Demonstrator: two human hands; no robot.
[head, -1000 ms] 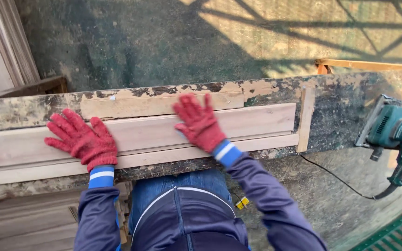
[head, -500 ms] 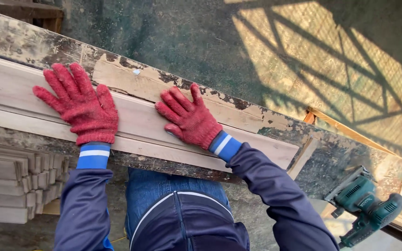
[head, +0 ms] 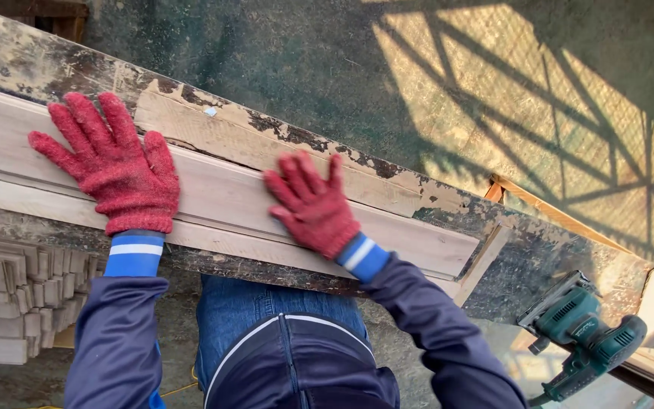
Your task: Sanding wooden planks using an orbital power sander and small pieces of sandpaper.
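Both my gloved hands, left hand and right hand, lie open and flat on the long plank across the worn workbench; it looks stiff, fairly heavy, best gripped along its edges.

Outdoor work area: dark concrete floor in low sunlight.

The floor, beyond the grip, is rough and green-grey; a lattice shadow falls on its sunlit patch to the right. The worn tabletop shows flaking paint. A stack of cut wooden strips lies lower left; a green power tool rests lower right.
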